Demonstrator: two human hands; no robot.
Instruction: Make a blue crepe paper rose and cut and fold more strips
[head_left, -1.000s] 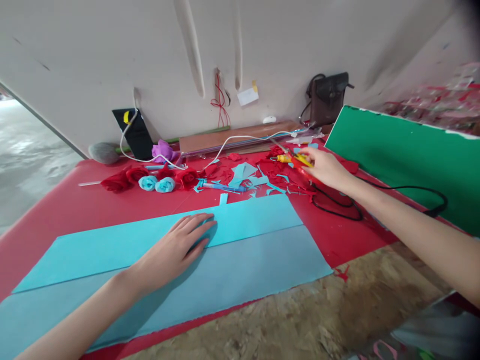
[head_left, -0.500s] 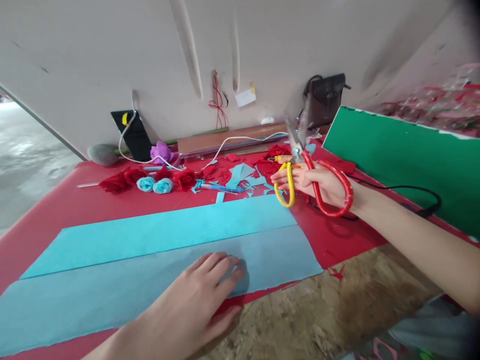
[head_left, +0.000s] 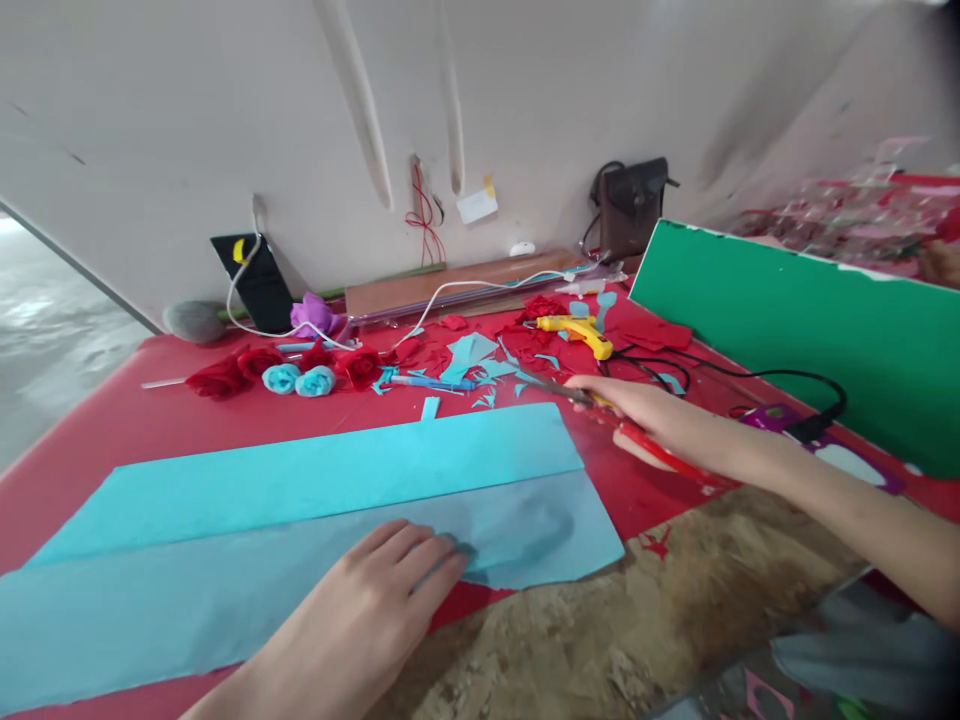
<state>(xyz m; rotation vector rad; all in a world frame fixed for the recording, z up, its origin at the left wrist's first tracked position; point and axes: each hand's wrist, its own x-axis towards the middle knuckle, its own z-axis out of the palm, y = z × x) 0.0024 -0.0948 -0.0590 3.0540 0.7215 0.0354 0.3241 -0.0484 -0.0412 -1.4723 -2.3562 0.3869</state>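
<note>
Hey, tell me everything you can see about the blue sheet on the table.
The blue sheet is long, thin and paper-like, with a bright turquoise strip along its far side and a duller grey-blue area nearer the person. Whether the strip is a fold or a separate layer, I can't tell. It lies across the red table, running out of view on the left, and looks slightly rippled at its near right part. The left hand touches its near side; the thumb is hidden.

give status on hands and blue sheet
Right hand holds scissors. Left hand at near edge of spread blue sheet. Scraps beyond far edge.
</note>
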